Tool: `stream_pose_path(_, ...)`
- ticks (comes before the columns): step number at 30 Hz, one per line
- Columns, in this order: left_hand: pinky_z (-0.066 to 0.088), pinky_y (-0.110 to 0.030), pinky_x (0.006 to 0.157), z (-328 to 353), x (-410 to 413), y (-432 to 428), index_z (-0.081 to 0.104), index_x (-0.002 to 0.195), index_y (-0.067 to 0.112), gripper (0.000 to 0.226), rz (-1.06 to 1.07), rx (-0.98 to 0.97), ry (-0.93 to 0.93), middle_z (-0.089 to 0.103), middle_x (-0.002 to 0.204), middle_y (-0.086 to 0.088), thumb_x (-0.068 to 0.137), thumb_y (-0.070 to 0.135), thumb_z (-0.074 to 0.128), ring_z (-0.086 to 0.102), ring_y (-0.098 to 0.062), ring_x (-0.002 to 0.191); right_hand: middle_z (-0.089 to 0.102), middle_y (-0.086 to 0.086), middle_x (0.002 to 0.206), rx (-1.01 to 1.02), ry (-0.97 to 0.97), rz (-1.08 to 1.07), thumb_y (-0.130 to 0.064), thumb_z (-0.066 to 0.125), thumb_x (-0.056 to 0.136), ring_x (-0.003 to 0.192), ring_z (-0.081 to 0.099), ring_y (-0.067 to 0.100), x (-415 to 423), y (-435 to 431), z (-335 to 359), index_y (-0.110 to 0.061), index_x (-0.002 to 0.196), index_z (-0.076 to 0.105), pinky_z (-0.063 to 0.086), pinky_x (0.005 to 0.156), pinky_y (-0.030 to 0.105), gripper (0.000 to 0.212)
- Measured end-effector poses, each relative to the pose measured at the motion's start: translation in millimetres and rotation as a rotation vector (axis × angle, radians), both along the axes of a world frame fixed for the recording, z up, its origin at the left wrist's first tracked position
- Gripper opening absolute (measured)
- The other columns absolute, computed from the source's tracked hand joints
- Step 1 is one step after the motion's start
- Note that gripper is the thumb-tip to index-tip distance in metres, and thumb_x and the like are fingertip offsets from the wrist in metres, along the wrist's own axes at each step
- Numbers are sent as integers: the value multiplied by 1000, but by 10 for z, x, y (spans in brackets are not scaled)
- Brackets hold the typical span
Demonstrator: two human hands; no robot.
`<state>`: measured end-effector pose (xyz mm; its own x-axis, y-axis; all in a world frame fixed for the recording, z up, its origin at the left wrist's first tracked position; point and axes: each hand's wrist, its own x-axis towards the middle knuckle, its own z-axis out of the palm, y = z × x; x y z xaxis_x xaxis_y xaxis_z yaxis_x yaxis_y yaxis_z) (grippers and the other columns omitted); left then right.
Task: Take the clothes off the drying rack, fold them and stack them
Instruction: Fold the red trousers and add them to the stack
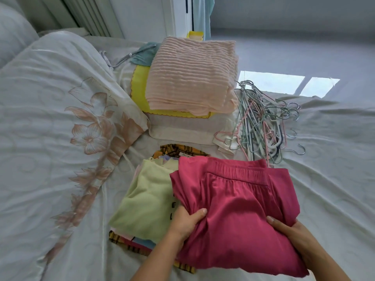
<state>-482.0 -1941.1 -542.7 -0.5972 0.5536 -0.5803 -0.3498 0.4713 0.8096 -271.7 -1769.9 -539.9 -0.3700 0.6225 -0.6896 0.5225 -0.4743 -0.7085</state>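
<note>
Where two hands [183,222] [294,232] grip, seemingly one garment [233,199] lies.

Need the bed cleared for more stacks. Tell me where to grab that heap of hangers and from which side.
Take the hangers where the necks bunch just below the hooks, coming in from the right. Most of the visible hooks point that way, so one grasp there probably gathers them. The tangled wire bodies on the left would likely snag.

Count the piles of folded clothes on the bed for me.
2: one farther, topped by a peach ribbed cloth; one nearer, showing a green top, partly under the pink garment.
</note>
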Motion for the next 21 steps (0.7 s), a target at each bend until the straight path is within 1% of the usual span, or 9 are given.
stream_pose_path(4, 43, -24, 92, -265, 401, 213, 50, 122, 16, 46, 1, -1, -96, 62, 111, -2, 81, 5, 69, 58, -16, 104, 72, 7, 93, 55, -65, -44, -72, 77, 2, 88, 66, 25, 427, 88, -42, -12, 106, 65, 49, 75, 34, 121)
stream_pose_path(7, 44, -26, 92, -514, 813, 337, 51, 119, 16, 50, 13, -20, -174, 62, 108, -1, 75, 9, 73, 59, -17, 100, 70, 3, 91, 61, -103, -70, -69, 79, 7, 85, 64, 19, 862, 105, -141, -13, 104, 64, 47, 69, 29, 114)
stream_pose_path(11, 50, -26, 83, -827, 1428, 282, 51, 125, 7, 59, 61, -80, -348, 65, 96, 0, 69, 9, 71, 61, -16, 88, 65, -11, 77, 40, -112, -116, -53, 84, 22, 74, 55, 3, 1445, 34, -367, -10, 99, 67, 40, 62, 18, 90)
stream_pose_path(12, 49, -30, 86, -877, 1525, 259, 52, 125, 4, 61, 87, -94, -356, 65, 94, 2, 68, 9, 71, 62, -18, 89, 65, -11, 77, 23, -93, -135, -48, 87, 34, 74, 56, 3, 1550, 6, -445, -8, 100, 67, 41, 62, 18, 80)
stream_pose_path(14, 46, -36, 96, -883, 1626, 269, 51, 128, 5, 65, 105, -89, -364, 66, 100, 0, 67, 9, 75, 62, -18, 96, 68, -6, 86, -11, -64, -161, -40, 87, 53, 80, 61, 9, 1708, -12, -619, -6, 112, 64, 45, 66, 22, 72)
stream_pose_path(16, 48, -34, 92, -804, 1656, 323, 51, 128, 12, 57, 96, -57, -393, 67, 105, 0, 75, 13, 74, 62, -16, 96, 70, 0, 99, -82, -45, -181, -42, 83, 60, 90, 65, 16, 1775, 14, -748, -14, 118, 61, 51, 74, 30, 68)
stream_pose_path(17, 51, -30, 83, -744, 1665, 344, 53, 125, 13, 58, 84, -62, -388, 68, 100, 3, 72, 20, 77, 64, -13, 90, 70, 1, 102, -122, -38, -191, -43, 76, 66, 93, 66, 19, 1779, 33, -766, -17, 119, 61, 52, 79, 33, 62)
stream_pose_path(19, 52, -19, 63, -603, 1701, 383, 59, 111, 15, 82, 46, -86, -328, 71, 83, 9, 41, 42, 90, 67, -8, 75, 71, 1, 104, -160, -25, -173, -45, 76, 67, 94, 66, 19, 1793, 86, -771, -17, 118, 62, 52, 87, 37, 60)
stream_pose_path(21, 50, -18, 62, -464, 1813, 420, 62, 104, 15, 96, 35, -107, -242, 71, 80, 10, 20, 53, 90, 67, -7, 71, 71, 0, 103, -129, -31, -121, -50, 81, 58, 94, 67, 18, 1868, 162, -730, -15, 117, 63, 51, 91, 39, 70)
